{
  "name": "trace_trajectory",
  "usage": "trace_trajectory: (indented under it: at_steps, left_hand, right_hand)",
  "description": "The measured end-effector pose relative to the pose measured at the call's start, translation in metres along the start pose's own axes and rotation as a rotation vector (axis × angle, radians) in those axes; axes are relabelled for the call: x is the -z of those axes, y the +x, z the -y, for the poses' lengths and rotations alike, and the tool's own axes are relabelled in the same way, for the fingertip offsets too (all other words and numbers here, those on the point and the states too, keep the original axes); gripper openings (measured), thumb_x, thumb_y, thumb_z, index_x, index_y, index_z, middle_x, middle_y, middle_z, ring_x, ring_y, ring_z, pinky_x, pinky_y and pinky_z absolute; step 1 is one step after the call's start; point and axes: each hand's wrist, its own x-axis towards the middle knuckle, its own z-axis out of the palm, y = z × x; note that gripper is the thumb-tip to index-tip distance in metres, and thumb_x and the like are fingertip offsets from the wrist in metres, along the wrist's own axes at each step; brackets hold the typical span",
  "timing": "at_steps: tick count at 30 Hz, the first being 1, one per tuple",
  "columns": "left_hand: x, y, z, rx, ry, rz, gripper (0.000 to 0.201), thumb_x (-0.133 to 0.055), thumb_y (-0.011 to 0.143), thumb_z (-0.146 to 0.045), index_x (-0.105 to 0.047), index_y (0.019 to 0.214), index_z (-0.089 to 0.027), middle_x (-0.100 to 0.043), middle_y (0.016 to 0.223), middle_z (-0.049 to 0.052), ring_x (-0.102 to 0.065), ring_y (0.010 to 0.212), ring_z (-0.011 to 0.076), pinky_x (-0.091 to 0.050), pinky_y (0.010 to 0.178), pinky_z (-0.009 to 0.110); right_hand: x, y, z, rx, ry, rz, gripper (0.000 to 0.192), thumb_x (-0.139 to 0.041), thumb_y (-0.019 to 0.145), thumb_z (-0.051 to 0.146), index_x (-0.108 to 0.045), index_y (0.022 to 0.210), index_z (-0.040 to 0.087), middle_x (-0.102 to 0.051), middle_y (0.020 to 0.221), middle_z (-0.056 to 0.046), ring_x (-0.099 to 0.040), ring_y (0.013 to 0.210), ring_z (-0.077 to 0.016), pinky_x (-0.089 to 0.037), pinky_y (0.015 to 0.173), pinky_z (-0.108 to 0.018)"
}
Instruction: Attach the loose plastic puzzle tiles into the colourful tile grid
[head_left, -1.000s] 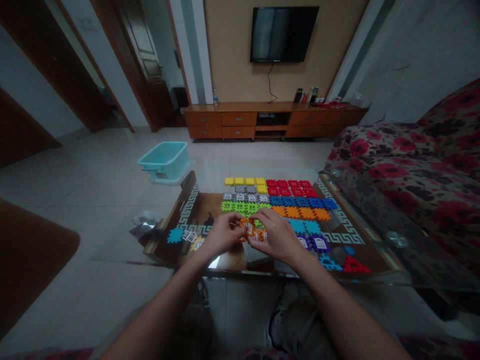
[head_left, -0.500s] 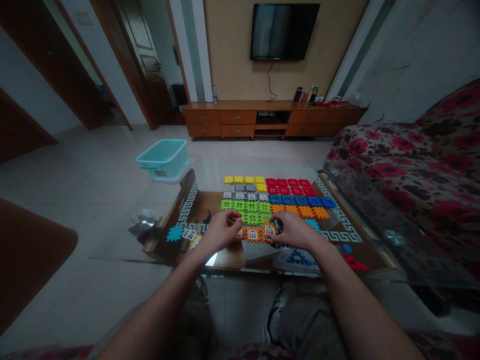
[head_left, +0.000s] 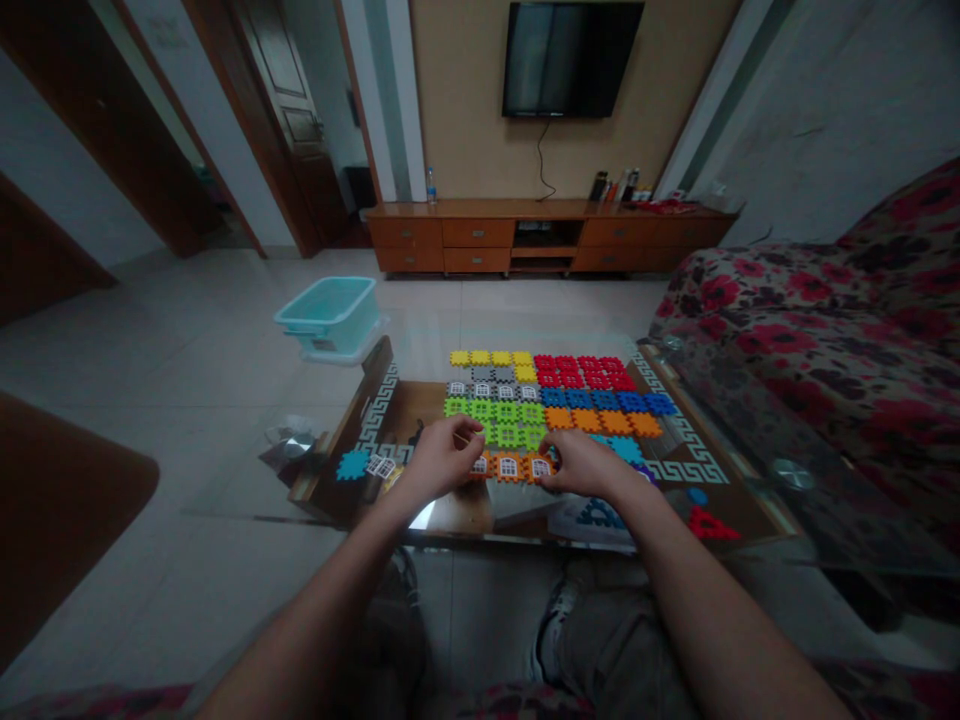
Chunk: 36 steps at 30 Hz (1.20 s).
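Observation:
A short row of orange toothed square tiles (head_left: 508,468) with white window inserts lies along the near side of the blocks on the glass table. My right hand (head_left: 581,462) has its thumb and fingers on the far and near edges of the right-end orange window tile (head_left: 539,468), which lies flat beside its neighbour. My left hand (head_left: 444,455) hovers at the row's left end, fingers curved with a gap between thumb and forefinger. It partly covers the left orange window tile (head_left: 481,466). Green window tiles (head_left: 507,434) lie just beyond the row.
Yellow (head_left: 480,358), red (head_left: 581,372), blue (head_left: 604,399) and plain orange tiles (head_left: 615,422) are grouped farther back. A light-blue tile (head_left: 352,465) and white window inserts (head_left: 381,466) lie left. Red pieces (head_left: 711,524) lie right. A turquoise bin (head_left: 330,315) stands beyond the table.
The right-end orange window tile, raised before, is now down flat in line with the row, my right hand still on it. My left hand has hardly moved.

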Motion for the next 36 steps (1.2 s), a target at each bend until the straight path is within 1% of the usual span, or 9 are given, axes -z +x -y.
trace_trajectory:
  at_steps: [9,19,24,30,36]
  left_hand:
    - [0.0005,-0.0004,0.0038,-0.040,0.011,0.026,0.027,-0.059,0.083,-0.033,-0.069,0.100,-0.015,-0.072,0.087,0.007,-0.065,0.072,0.0170,-0.051,0.065,0.029]
    - [-0.0011,-0.0004,0.0064,-0.067,0.022,0.034,0.027,-0.059,0.084,-0.032,-0.069,0.102,-0.015,-0.072,0.088,0.008,-0.066,0.075,0.0180,-0.051,0.067,0.029]
    - [-0.0007,-0.0002,0.0086,-0.080,0.036,0.038,0.028,-0.058,0.084,-0.033,-0.069,0.103,-0.015,-0.072,0.087,0.007,-0.066,0.074,0.0176,-0.050,0.067,0.029]
    - [-0.0003,-0.0005,0.0062,-0.067,0.050,0.041,0.027,-0.058,0.084,-0.032,-0.068,0.103,-0.015,-0.072,0.087,0.007,-0.066,0.073,0.0179,-0.050,0.066,0.029]
    - [-0.0016,-0.0007,0.0083,-0.096,0.074,0.053,0.028,-0.057,0.084,-0.033,-0.067,0.105,-0.015,-0.072,0.085,0.007,-0.066,0.072,0.0179,-0.050,0.065,0.028]
  right_hand:
    - [-0.0022,0.0008,0.0006,-0.001,-0.016,0.002,0.034,-0.076,0.070,0.038,-0.070,0.099,0.021,-0.073,0.093,-0.008,-0.066,0.084,-0.0242,-0.042,0.066,-0.029]
    - [-0.0026,0.0019,0.0006,0.012,-0.010,-0.004,0.031,-0.072,0.071,0.036,-0.069,0.096,0.018,-0.073,0.090,-0.009,-0.065,0.077,-0.0223,-0.039,0.060,-0.028]
    - [-0.0043,0.0027,0.0002,0.010,-0.031,-0.008,0.033,-0.074,0.070,0.035,-0.069,0.098,0.018,-0.073,0.091,-0.009,-0.065,0.078,-0.0229,-0.040,0.062,-0.029]
    - [-0.0063,0.0048,-0.0005,0.010,-0.042,-0.006,0.033,-0.074,0.071,0.036,-0.068,0.098,0.018,-0.072,0.093,-0.009,-0.065,0.081,-0.0233,-0.040,0.064,-0.029]
    - [-0.0080,0.0060,-0.0014,0.006,-0.043,0.011,0.035,-0.074,0.071,0.036,-0.068,0.101,0.018,-0.072,0.094,-0.009,-0.065,0.083,-0.0235,-0.041,0.066,-0.029]
